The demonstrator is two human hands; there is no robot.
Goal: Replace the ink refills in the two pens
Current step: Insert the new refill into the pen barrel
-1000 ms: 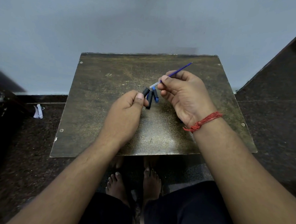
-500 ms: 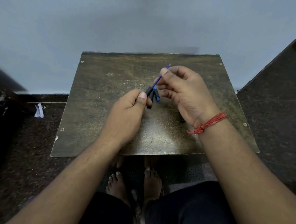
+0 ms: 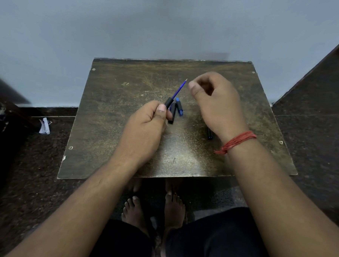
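Observation:
My left hand point(image 3: 145, 127) grips a black pen barrel point(image 3: 168, 102), tilted up and to the right. A thin blue ink refill point(image 3: 179, 90) sticks out of the barrel's top, its tip pointing toward my right hand point(image 3: 215, 103). That hand hovers just right of the tip, fingers loosely curled, holding nothing that I can see. On the small worn table point(image 3: 114, 109) lie a black pen piece point(image 3: 172, 114) and a short blue piece point(image 3: 179, 107), beside my left thumb. Another dark pen part point(image 3: 209, 133) lies partly hidden under my right wrist.
The table stands against a pale wall. Dark speckled floor surrounds it, with a scrap of white paper point(image 3: 45, 126) at the left. My bare feet point(image 3: 154, 212) are under the table's front edge.
My right hand slid the refill into the barrel held by my left hand, then let go and drew back to the right. The left hand stayed in place.

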